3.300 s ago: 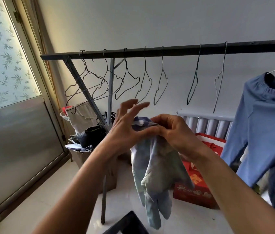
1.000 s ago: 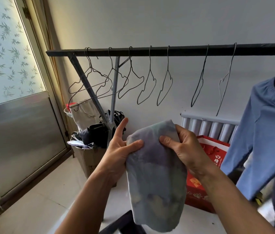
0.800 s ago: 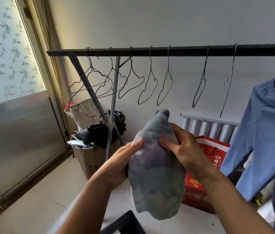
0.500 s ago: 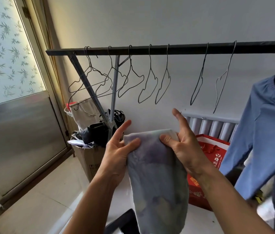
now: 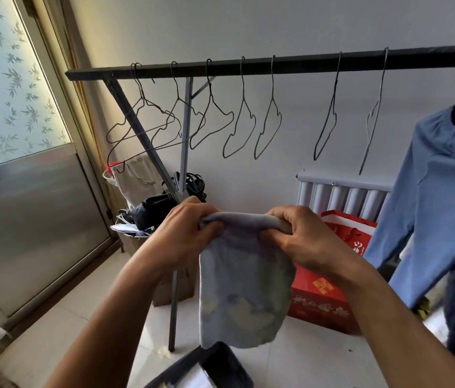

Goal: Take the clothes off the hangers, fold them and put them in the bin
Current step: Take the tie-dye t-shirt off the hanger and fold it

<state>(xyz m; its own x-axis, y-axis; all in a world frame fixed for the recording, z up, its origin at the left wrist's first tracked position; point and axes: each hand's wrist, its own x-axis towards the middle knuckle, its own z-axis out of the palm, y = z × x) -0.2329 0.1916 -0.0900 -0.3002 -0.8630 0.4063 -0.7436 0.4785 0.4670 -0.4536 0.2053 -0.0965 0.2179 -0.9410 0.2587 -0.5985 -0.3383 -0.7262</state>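
Observation:
A small pale blue garment (image 5: 244, 287) hangs folded in front of me, its top edge rolled over. My left hand (image 5: 184, 233) grips the left end of that top edge and my right hand (image 5: 302, 236) grips the right end, fingers curled over the cloth. Several empty wire hangers (image 5: 244, 119) hang on the black rail (image 5: 290, 61) above. A blue long-sleeved top (image 5: 439, 197) hangs on a white hanger at the right. The dark bin (image 5: 220, 368) shows at the bottom edge, just under the garment.
A red gift box (image 5: 323, 298) and red bag stand on the floor behind the garment, before a white radiator (image 5: 344, 194). A cardboard box with dark clutter (image 5: 153, 211) sits by the rack's leg (image 5: 174, 303). A metal sliding door (image 5: 30, 219) lies at the left.
Both hands have closed over the garment's top edge and rolled it forward; before, their fingers were stretched up behind the cloth. The garment hangs shorter than a second ago.

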